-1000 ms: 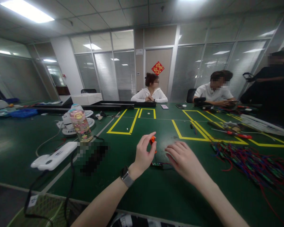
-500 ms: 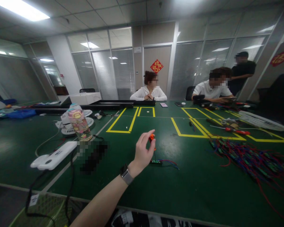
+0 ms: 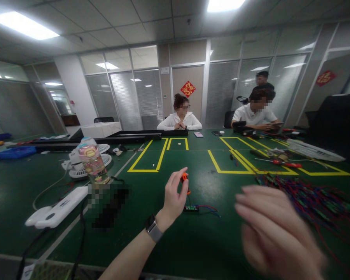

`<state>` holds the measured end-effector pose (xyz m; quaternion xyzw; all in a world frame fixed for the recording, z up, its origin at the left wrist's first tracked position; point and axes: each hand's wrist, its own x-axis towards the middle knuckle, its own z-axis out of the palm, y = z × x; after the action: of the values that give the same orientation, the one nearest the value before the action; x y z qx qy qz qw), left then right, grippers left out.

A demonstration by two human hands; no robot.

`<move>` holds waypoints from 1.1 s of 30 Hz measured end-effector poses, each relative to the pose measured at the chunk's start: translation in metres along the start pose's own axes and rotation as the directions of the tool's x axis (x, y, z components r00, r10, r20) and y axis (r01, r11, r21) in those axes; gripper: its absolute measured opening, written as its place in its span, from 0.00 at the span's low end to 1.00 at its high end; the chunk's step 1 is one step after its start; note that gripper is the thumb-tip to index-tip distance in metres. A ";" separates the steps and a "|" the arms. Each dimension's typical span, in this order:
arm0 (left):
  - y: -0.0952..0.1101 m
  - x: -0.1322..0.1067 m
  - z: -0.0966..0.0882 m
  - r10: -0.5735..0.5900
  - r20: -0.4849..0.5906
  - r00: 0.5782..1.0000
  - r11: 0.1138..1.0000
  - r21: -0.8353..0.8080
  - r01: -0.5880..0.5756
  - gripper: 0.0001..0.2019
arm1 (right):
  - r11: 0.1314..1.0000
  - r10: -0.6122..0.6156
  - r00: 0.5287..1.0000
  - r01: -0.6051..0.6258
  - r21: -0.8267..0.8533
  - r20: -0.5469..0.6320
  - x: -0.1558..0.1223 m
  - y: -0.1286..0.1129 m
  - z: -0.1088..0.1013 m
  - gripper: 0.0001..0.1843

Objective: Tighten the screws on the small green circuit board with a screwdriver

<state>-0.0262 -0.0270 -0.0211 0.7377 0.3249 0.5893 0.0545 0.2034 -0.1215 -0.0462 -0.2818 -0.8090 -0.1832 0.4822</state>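
Note:
My left hand (image 3: 175,192), with a watch on its wrist, is raised above the middle of the table. Its thumb and fingers close around a small orange object (image 3: 184,178), partly hidden, whose kind I cannot make out. Just below that hand a small green circuit board (image 3: 191,209) lies on the table, with red and blue wires (image 3: 208,209) running off to its right. My right hand (image 3: 277,229) is large and close in the lower right, smeared by motion. Its fingers are bent, and whether they hold anything does not show.
A heap of wired boards (image 3: 306,194) lies on the green table (image 3: 216,245) behind my right hand, near a red screwdriver (image 3: 288,163). To the left stand a drink bottle (image 3: 93,163), a white fan (image 3: 76,171) and a white device (image 3: 60,208). People sit across the table.
My right hand has come into view from the lower right. My left hand keeps hold of the orange object in nearly the same place. The view has tilted up slightly.

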 end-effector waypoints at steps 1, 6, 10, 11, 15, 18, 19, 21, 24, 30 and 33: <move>0.000 0.000 0.000 0.002 0.004 1.000 1.000 -0.003 -0.002 0.15 | 0.998 0.050 0.999 -0.051 0.025 0.022 0.029 0.010 0.010 0.14; -0.001 0.000 -0.001 0.003 0.004 1.000 1.000 0.019 -0.003 0.16 | 0.855 0.373 0.817 -0.487 0.179 0.440 0.072 0.035 0.066 0.15; -0.001 -0.001 -0.001 0.000 0.001 1.000 1.000 0.016 0.000 0.16 | 0.767 0.364 0.642 -0.618 0.174 0.675 0.043 0.031 0.086 0.22; -0.001 -0.001 -0.001 -0.001 0.001 1.000 1.000 0.013 0.001 0.16 | 0.765 0.360 0.640 -0.619 0.178 0.679 0.039 0.031 0.088 0.20; 0.000 -0.001 -0.001 -0.001 0.011 1.000 1.000 0.007 0.001 0.17 | 0.743 0.375 0.645 -0.638 0.200 0.666 0.034 0.032 0.093 0.07; 0.000 0.000 -0.001 0.023 0.005 1.000 0.999 0.032 -0.024 0.15 | 0.726 0.398 0.656 -0.653 0.217 0.642 0.033 0.032 0.096 0.05; 0.001 0.001 -0.001 0.037 0.000 0.999 0.998 0.044 -0.037 0.14 | 0.722 0.404 0.657 -0.656 0.220 0.636 0.032 0.031 0.097 0.05; 0.001 0.002 -0.002 0.060 -0.006 0.998 0.996 0.059 -0.060 0.12 | 0.715 0.421 0.654 -0.666 0.213 0.629 0.032 0.030 0.097 0.05; 0.003 0.002 -0.003 0.063 0.009 0.998 0.997 0.045 -0.063 0.14 | 0.706 0.452 0.645 -0.681 0.196 0.616 0.031 0.030 0.098 0.05; 0.002 0.004 -0.003 0.081 -0.015 0.997 0.995 0.061 -0.080 0.12 | 0.711 0.438 0.649 -0.674 0.203 0.622 0.029 0.032 0.098 0.05; 0.002 0.005 -0.004 0.083 -0.038 0.996 0.993 0.089 -0.079 0.11 | 0.715 0.436 0.649 -0.671 0.199 0.623 0.029 0.033 0.098 0.05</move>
<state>-0.0281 -0.0271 -0.0151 0.7395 0.3212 0.5915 -0.0084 0.1469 -0.0322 -0.0661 -0.4514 -0.7989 0.2382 0.3180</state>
